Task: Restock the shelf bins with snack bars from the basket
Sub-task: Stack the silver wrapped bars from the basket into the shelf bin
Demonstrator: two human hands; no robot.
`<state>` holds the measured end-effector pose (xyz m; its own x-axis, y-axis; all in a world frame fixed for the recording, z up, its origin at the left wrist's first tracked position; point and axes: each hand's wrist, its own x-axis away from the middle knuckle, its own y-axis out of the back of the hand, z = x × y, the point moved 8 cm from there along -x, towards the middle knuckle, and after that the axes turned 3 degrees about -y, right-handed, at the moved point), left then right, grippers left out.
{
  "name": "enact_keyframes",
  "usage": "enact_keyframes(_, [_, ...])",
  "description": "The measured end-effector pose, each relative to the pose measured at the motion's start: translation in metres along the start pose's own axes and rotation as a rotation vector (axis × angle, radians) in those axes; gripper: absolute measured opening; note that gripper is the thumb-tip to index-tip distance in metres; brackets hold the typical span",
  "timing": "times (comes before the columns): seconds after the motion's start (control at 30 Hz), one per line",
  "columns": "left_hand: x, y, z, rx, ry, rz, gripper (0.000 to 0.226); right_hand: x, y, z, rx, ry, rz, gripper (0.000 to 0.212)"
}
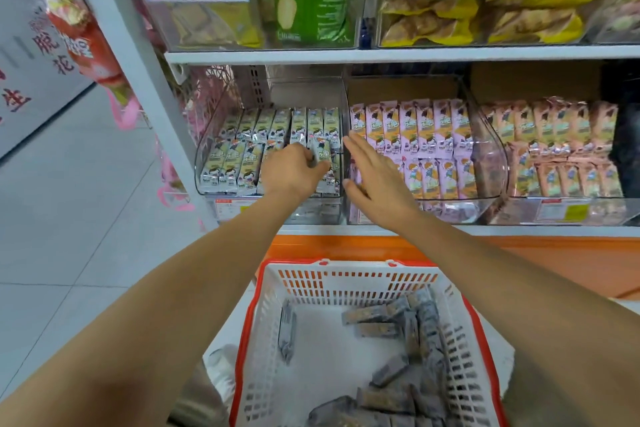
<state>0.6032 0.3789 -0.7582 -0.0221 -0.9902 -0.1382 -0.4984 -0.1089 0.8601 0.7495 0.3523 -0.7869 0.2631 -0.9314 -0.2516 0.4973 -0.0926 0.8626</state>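
Observation:
The left clear shelf bin (204, 166) holds rows of green-and-white snack bars. My left hand (291, 170) reaches into it, fingers curled around a green-and-white snack bar (322, 156) at the bin's right end. My right hand (374, 173) is held flat with straight fingers in front of the divider between that bin and the middle bin of pink bars (433, 135); it holds nothing. Below, a white basket with red rim (346, 279) contains several grey-wrapped snack bars (391, 371), mostly along its right side.
A third bin of peach-coloured bars (561, 146) sits at the right. The upper shelf carries clear bins of bagged snacks (311, 0) with price tags. A white shelf post (138, 55) stands at the left, grey floor tiles beyond it. An orange base panel (554, 263) runs under the shelf.

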Motion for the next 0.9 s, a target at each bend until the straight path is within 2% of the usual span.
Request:
enact_keyframes(0.13, [-0.005,-0.015,0.001,-0.088,-0.066,-0.009,0.046,0.001,0.0,0.001,-0.005,0.008,-0.006,0.067])
enact_keyframes(0.37, [0.009,-0.013,-0.012,-0.069,-0.143,-0.024,0.036,0.008,0.001,-0.002,-0.051,0.033,0.02,0.066])
enact_keyframes(0.5, [0.032,0.001,-0.017,-0.019,-0.165,-0.214,0.026,0.032,0.02,-0.005,-0.062,0.071,-0.119,0.057])
enact_keyframes(0.57, [0.056,0.007,-0.026,0.013,-0.249,-0.371,0.022,0.052,0.034,-0.01,-0.072,0.086,-0.231,0.049])
enact_keyframes(0.63, [0.081,-0.001,-0.034,0.066,-0.345,-0.455,0.019,0.076,0.043,-0.021,-0.056,0.079,-0.303,0.044])
enact_keyframes(0.7, [0.104,-0.024,-0.04,0.102,-0.385,-0.407,0.019,0.101,0.045,-0.036,-0.027,0.034,-0.311,0.038])
enact_keyframes(0.8, [0.136,-0.077,-0.044,0.108,-0.394,-0.25,0.024,0.144,0.033,-0.067,0.033,-0.062,-0.262,0.035])
enact_keyframes(0.9, [0.162,-0.149,-0.036,0.088,-0.305,0.034,0.017,0.185,0.004,-0.111,0.156,-0.228,-0.112,0.041])
